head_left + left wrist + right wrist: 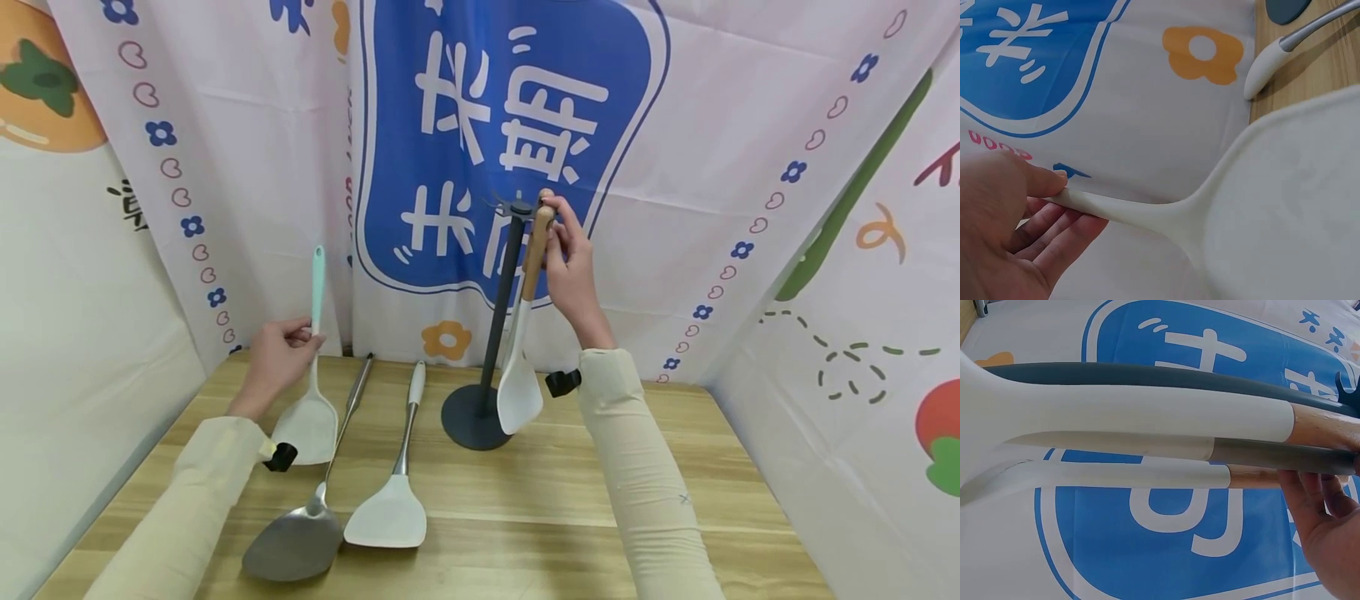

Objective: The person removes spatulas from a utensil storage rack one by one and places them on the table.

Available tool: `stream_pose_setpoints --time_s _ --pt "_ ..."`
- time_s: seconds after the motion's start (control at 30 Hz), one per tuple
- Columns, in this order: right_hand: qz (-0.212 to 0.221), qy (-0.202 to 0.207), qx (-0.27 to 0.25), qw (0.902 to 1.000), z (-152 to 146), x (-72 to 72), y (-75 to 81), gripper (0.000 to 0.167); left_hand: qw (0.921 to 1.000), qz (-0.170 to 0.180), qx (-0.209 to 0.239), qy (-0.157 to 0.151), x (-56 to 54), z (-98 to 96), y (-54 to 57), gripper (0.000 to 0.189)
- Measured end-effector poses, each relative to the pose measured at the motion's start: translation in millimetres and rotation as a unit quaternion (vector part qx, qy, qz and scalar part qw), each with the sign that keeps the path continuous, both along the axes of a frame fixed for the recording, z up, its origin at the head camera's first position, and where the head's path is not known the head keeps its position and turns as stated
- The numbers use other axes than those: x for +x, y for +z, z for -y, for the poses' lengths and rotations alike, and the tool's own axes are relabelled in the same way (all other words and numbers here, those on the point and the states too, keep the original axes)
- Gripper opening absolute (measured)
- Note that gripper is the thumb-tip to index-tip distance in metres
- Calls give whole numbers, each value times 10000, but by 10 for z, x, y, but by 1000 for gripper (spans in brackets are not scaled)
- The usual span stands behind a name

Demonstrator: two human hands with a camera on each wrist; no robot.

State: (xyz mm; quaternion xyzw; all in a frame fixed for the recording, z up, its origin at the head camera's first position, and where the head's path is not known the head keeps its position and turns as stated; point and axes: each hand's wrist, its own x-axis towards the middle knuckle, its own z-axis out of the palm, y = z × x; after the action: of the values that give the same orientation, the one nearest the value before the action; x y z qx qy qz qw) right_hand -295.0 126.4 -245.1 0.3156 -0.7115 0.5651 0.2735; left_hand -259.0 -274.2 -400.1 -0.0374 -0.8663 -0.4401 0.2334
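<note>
My left hand (pixel 279 354) pinches a pale spatula (pixel 309 429) with a mint-green handle by its neck, between thumb and fingers, the handle pointing up. In the left wrist view its broad white blade (pixel 1285 187) fills the right side. My right hand (pixel 573 279) is raised at the top of a dark utensil stand (pixel 501 308). Its fingers grip the wooden handle of a white utensil (pixel 1166 476), whose head is mostly hidden. Closer to the camera hangs another white utensil (pixel 519 400) with a wooden handle. Between these two, a grey-handled utensil (pixel 1285 456) shows in the right wrist view.
On the wooden table (pixel 585 508) lie a metal turner (pixel 296 546) and a white-bladed turner (pixel 386 512) with a steel shaft, left of the stand's round base (pixel 461 417). Printed cloth (pixel 720 150) hangs behind the table and along both sides.
</note>
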Motion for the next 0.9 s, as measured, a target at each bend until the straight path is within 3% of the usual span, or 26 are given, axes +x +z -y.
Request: stream_pose_setpoints --time_s 0.27,0.6,0.9 --pt "-9 8 -5 10000 0 9 7 39 9976 442 -465 -243 35 175 1 36" --pt "-42 -34 1 10000 -7 24 -8 40 9909 663 -1114 -373 84 324 -62 33" --pt "-96 -34 -33 9999 -64 -259 -152 41 9835 616 -1672 -320 162 467 -262 25"
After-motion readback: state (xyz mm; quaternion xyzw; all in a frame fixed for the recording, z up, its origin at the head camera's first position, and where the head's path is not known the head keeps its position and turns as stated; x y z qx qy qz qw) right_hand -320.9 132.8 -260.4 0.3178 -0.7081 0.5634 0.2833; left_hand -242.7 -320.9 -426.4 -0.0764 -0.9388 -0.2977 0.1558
